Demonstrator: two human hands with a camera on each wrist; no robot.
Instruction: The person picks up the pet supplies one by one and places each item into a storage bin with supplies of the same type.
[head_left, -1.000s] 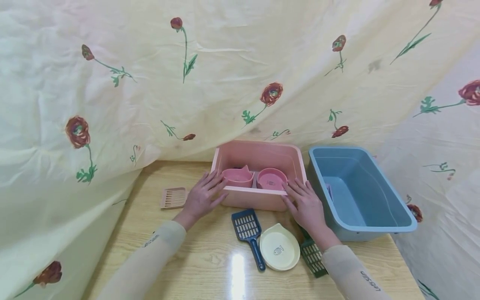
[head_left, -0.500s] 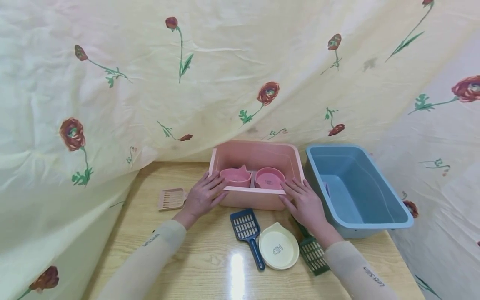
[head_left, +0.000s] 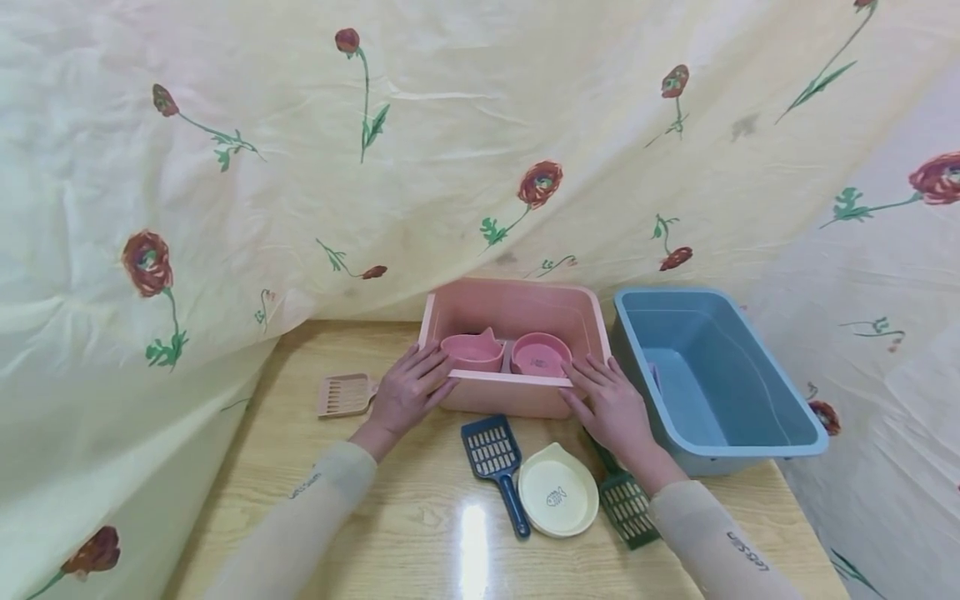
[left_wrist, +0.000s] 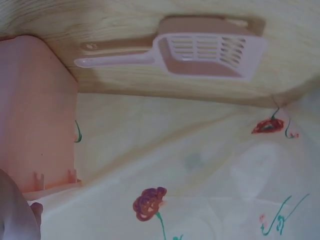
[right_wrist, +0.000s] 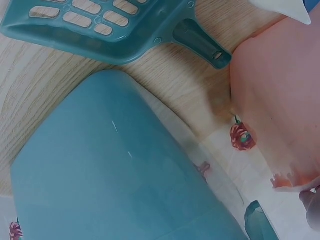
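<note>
A pink litter box (head_left: 517,396) stands at the back of the table, with two pink pet bowls, the left bowl (head_left: 472,353) and the right bowl (head_left: 540,357), side by side inside it. My left hand (head_left: 407,392) rests on the box's front left corner, fingers laid over the rim. On the front right corner rests my right hand (head_left: 611,408), its fingers fairly straight. Only a small part of each hand shows in its wrist view. Just left of my left hand lies a pale pink litter scoop (left_wrist: 210,55). A dark green scoop (right_wrist: 115,30) lies partly under my right forearm.
A blue litter box (head_left: 712,400) stands right of the pink one, with something purple (head_left: 656,379) inside. In front lie a navy scoop (head_left: 492,450) and a cream bowl (head_left: 558,492) with a fish print. Floral cloth (head_left: 450,125) hangs behind the wooden table (head_left: 405,517).
The head view shifts slightly. Both hands stay on the front corners of the pink litter box, and nothing else visibly moves.
</note>
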